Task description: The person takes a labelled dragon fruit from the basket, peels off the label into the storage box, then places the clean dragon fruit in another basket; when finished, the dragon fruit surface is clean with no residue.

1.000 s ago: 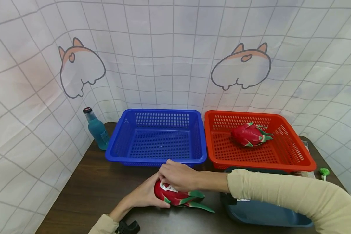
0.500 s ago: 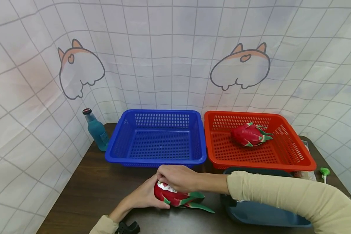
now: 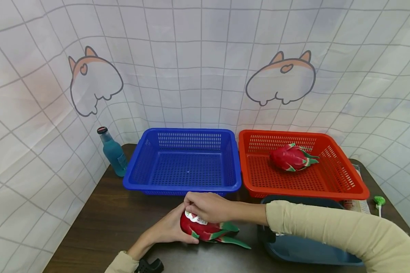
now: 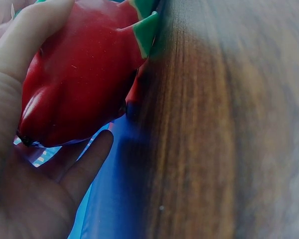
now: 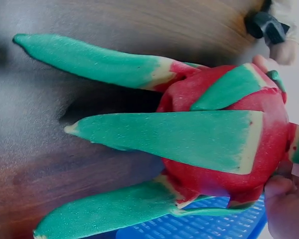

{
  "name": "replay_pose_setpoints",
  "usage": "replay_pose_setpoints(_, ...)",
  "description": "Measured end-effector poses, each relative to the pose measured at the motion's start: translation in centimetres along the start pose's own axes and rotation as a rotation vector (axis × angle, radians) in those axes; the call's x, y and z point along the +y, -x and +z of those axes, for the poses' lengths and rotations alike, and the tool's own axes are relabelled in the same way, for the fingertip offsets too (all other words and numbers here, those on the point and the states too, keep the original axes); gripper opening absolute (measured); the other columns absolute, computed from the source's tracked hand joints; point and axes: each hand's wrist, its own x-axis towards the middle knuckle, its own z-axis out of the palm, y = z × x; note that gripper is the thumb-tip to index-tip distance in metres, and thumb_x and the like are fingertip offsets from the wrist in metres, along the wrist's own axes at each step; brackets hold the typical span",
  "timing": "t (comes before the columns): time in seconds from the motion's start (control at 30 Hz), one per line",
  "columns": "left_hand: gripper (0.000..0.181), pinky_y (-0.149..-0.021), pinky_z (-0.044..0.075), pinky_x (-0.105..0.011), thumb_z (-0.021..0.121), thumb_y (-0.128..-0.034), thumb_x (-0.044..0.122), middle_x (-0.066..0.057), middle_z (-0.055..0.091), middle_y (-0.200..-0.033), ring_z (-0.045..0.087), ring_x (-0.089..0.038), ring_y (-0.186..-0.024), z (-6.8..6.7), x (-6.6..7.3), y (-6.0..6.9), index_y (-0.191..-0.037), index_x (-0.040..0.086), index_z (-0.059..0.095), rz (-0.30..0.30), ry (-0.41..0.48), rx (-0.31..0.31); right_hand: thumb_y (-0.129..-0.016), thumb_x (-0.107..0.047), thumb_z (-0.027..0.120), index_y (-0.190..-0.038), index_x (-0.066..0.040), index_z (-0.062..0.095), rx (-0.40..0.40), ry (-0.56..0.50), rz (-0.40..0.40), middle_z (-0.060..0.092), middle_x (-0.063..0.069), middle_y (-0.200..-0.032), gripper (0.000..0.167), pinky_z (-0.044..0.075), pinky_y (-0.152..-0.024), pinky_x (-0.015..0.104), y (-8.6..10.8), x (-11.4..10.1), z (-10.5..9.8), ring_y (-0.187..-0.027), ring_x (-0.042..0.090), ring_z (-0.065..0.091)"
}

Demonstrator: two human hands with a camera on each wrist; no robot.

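Observation:
A red dragon fruit (image 3: 201,230) with long green leaf tips lies on the dark wooden table, tips pointing right. My left hand (image 3: 169,225) grips its left end, thumb on the near side. In the left wrist view, the thumb lies along the smooth red skin of the dragon fruit (image 4: 79,74). Above the fruit, my right hand (image 3: 208,206) has its fingers curled and pinches the edge of a white printed sticker (image 3: 195,217) on the skin. Those fingertips are partly hidden. The right wrist view shows the leafy end of the dragon fruit (image 5: 274,124).
A blue basket (image 3: 181,188) stands just behind my hands. Right of it, a red basket (image 3: 304,193) holds another dragon fruit (image 3: 290,156). Under my right forearm sits a dark blue tub (image 3: 314,252). A blue bottle (image 3: 114,153) stands far left, a green lollipop (image 3: 379,201) lies far right.
My right hand has shifted slightly left and nearer over the sticker. The left hand and the dragon fruit stay in place.

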Motion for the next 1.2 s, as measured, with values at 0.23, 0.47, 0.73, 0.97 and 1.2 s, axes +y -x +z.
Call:
replay_pose_setpoints(0.23,0.086,-0.091,0.055,-0.026,0.087,-0.0710,0.030,-0.004,0.056,-0.130,0.060,-0.007,-0.112,0.0,0.0,-0.1,-0.139,0.023,0.036,0.007,0.012,0.000,-0.103,-0.015,0.044,-0.098,-0.010,0.051,-0.017,-0.124,-0.026,0.052,-0.002,-0.079,0.010,0.040,-0.065,0.011,0.1,0.3,-0.2,-0.072,-0.001,0.043)
replay_pose_setpoints(0.47,0.088,-0.090,0.055,-0.027,0.087,-0.0713,0.029,-0.003,0.055,-0.132,0.060,-0.008,-0.112,0.0,0.0,-0.1,-0.141,0.025,0.034,0.014,0.038,-0.013,-0.105,-0.018,0.039,-0.101,-0.010,0.046,-0.096,-0.283,0.033,0.048,-0.003,-0.082,0.012,0.042,-0.065,0.013,0.2,0.4,-0.7,-0.071,-0.002,0.044)
replay_pose_setpoints(0.73,0.093,-0.090,0.055,-0.026,0.088,-0.0705,0.029,-0.001,0.053,-0.134,0.058,-0.010,-0.114,-0.1,0.0,-0.2,-0.145,0.027,0.032,0.012,0.027,-0.005,-0.106,-0.018,0.037,-0.102,-0.009,0.046,-0.158,-0.436,0.041,0.042,-0.005,-0.081,0.014,0.037,-0.063,0.014,0.9,0.9,-1.5,-0.069,0.001,0.041)
replay_pose_setpoints(0.97,0.095,-0.092,0.053,-0.026,0.088,-0.0695,0.033,0.001,0.050,-0.137,0.056,-0.011,-0.117,0.0,0.1,-0.1,-0.146,0.028,0.031,-0.018,-0.024,0.011,-0.106,-0.020,0.035,-0.102,-0.009,0.044,-0.100,-0.480,0.021,0.041,-0.004,-0.082,0.014,0.038,-0.065,0.016,2.3,0.5,-2.6,-0.072,0.002,0.042)
replay_pose_setpoints(1.2,0.097,-0.096,0.050,-0.027,0.089,-0.0675,0.036,0.001,0.048,-0.141,0.054,-0.015,-0.119,-0.2,0.1,-0.1,-0.146,0.028,0.032,-0.054,-0.076,0.032,-0.106,-0.016,0.035,-0.099,-0.009,0.044,-0.084,-0.402,-0.023,0.042,-0.003,-0.077,0.013,0.038,-0.061,0.017,5.0,1.4,-4.7,-0.067,0.001,0.041)
